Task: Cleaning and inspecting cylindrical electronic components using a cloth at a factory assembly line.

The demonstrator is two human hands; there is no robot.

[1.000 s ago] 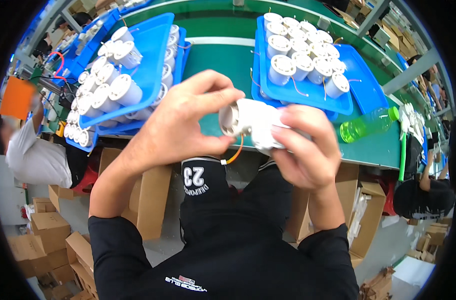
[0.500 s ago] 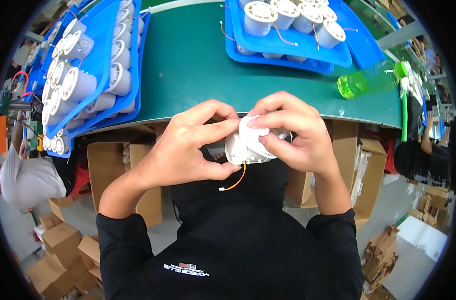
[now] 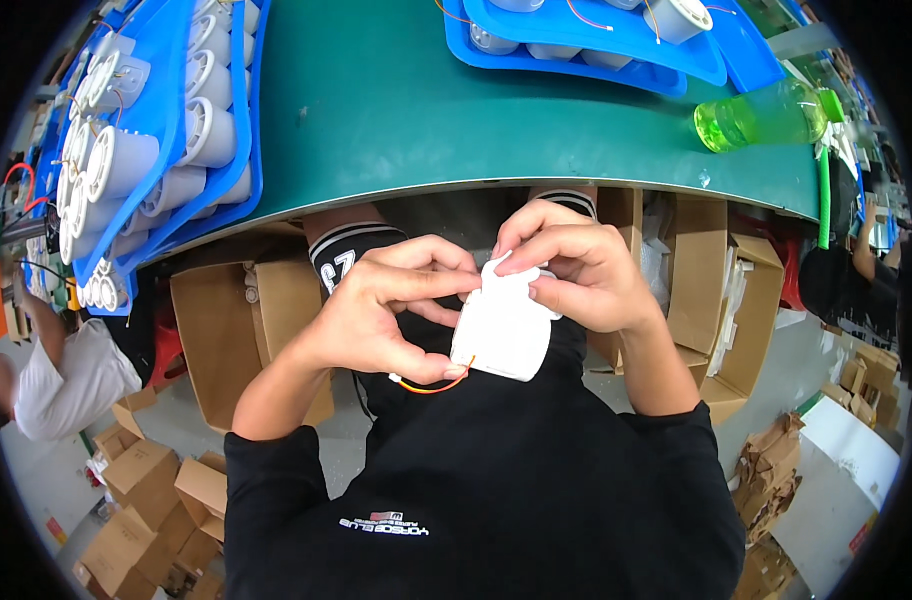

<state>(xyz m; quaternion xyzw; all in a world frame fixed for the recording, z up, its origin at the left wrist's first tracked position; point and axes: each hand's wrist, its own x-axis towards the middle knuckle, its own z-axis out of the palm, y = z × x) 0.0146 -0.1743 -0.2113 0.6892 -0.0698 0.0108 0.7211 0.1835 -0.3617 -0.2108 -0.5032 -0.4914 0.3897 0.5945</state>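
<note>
My left hand [image 3: 391, 305] grips a white plastic cup-shaped housing [image 3: 511, 335] over my lap, just in front of the table edge. Its thumb presses the lower side while the fingers lie along the upper left. From the housing, near that thumb, comes a thin red-and-yellow wire [image 3: 431, 389] ending in a small white connector. My right hand [image 3: 586, 270] pinches a small, soft-looking white piece [image 3: 495, 272], perhaps a cloth, against the housing's upper end. White on white, the border between piece and housing is hard to make out.
Stacked blue trays [image 3: 246, 150] of similar white housings stand at the left, with more blue trays [image 3: 576, 68] at the back right. A green bottle [image 3: 756, 118] lies on the green table [image 3: 396, 110]. Open cardboard boxes [image 3: 216, 340] flank my legs. Another person [image 3: 71, 375] is at the far left.
The housing has tilted, so its smooth white side now faces up, and its wire has swung left. Both hands still hold on. The view has shifted, with the table higher in it.
</note>
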